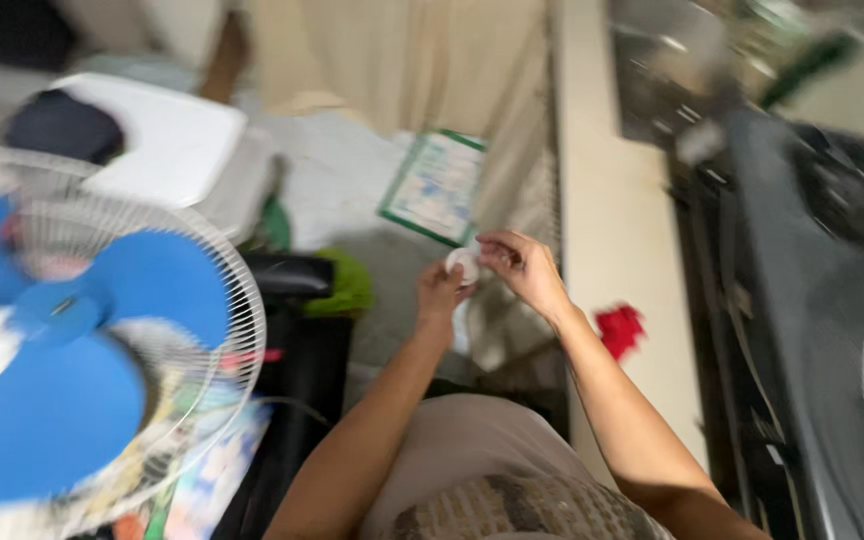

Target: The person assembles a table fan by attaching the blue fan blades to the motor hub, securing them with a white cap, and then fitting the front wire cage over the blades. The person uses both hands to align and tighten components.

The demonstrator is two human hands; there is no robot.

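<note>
Head view: left hand [439, 292] and right hand [519, 265] both pinching small round white object [463, 263], near blue-bladed white-caged fan [82, 340].

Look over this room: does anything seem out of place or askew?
A small red thing lies alone on the pale ledge, apart from everything else. Both hands hold a small white object. Blur hides finer detail.

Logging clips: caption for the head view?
Both hands, left hand and right hand, hold a small white round object beside a blue-bladed fan.
</note>
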